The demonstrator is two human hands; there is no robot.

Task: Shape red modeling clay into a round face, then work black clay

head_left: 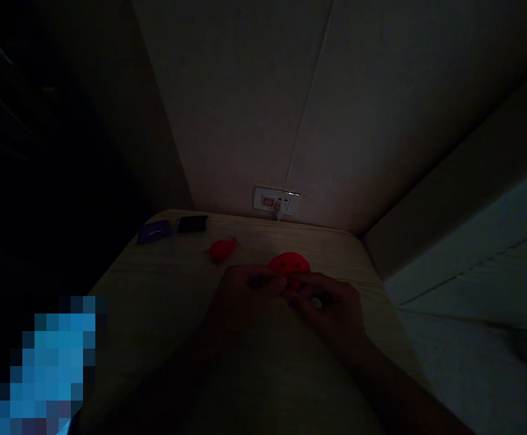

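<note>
My left hand (252, 290) and my right hand (331, 299) meet over the middle of the wooden tabletop (263, 368). Their fingers are closed in a pinch against each other, and whatever they hold is hidden or too dark to name. Directly behind the fingertips is a bright red rounded piece (290, 262) with two dark spots; its lower part is covered by my hands. To the left of it, apart from both hands, lies a red lump (222, 249) with a thin, twisted-looking end.
A purple packet (154, 231) and a black packet (192, 223) lie at the table's back left. The wall behind carries a socket plate (276, 200) with a plug in it. A pale panel (471, 272) stands on the right. The light is very dim.
</note>
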